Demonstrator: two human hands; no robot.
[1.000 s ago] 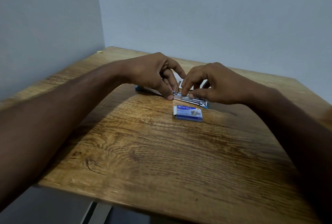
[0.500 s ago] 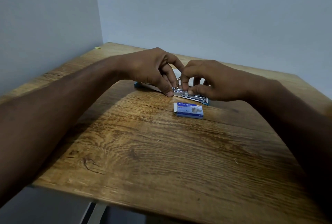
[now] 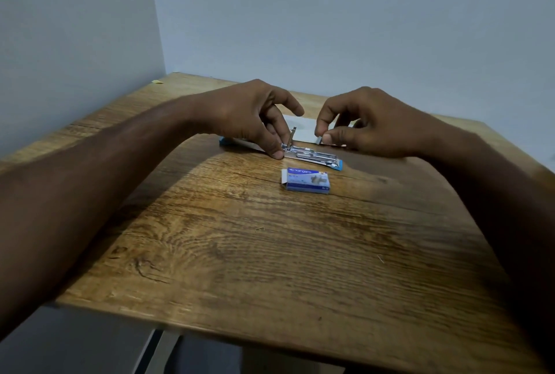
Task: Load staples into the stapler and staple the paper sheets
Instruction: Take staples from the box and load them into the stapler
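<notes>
Steel staple strip (image 3: 320, 140), pinched in the right hand (image 3: 369, 124), should drop squarely into the opened stapler (image 3: 312, 157) channel while left hand (image 3: 255, 115) fingertips pin it flat.

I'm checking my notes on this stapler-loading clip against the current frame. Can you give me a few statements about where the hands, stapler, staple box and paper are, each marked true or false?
1. The stapler lies opened out flat on the table. True.
2. The left hand presses down on the staple box. False: its fingers rest on the stapler; the box lies untouched, nearer the person.
3. The right hand pinches a small strip of staples. True, as far as the small grey piece can be made out.
4. The paper sheet lies nearer the person than the stapler. False: it lies beyond the stapler, behind the hands.
5. The staple box stands upright on its end. False: it lies flat.
</notes>
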